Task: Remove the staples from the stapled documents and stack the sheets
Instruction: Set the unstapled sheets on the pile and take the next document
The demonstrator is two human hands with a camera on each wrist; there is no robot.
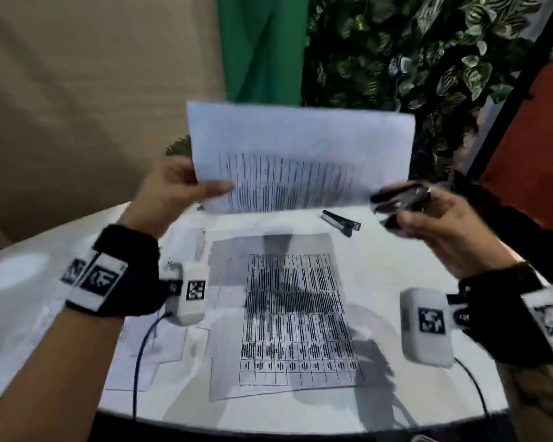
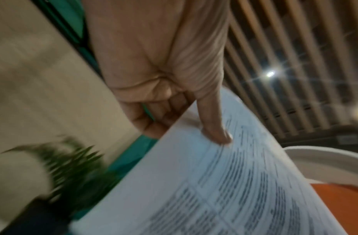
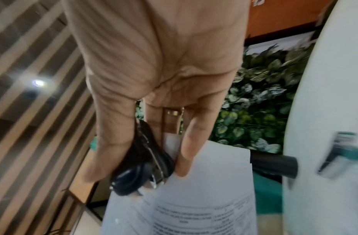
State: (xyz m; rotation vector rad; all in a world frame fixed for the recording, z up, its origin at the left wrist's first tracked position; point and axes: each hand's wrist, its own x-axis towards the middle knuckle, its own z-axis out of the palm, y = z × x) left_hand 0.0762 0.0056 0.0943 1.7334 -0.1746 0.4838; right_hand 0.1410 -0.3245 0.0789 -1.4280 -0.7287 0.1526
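My left hand (image 1: pixel 205 186) holds a printed document (image 1: pixel 300 161) up above the table, pinching its left edge with the thumb (image 2: pixel 216 127) on the printed face (image 2: pixel 214 190). My right hand (image 1: pixel 406 212) grips a black staple remover (image 1: pixel 399 199) at the document's lower right corner. In the right wrist view the staple remover (image 3: pixel 141 167) sits between thumb and fingers, and one fingertip (image 3: pixel 182 168) touches the paper (image 3: pixel 194 198). A loose sheet (image 1: pixel 288 314) printed with a table lies flat on the white table (image 1: pixel 396 250) below.
A black stapler (image 1: pixel 340 222) lies on the table beyond the flat sheet. More papers (image 1: pixel 147 355) lie spread at the left, under my left wrist. The round table's front edge (image 1: pixel 268 422) is close to me. A leafy wall (image 1: pixel 412 59) stands behind.
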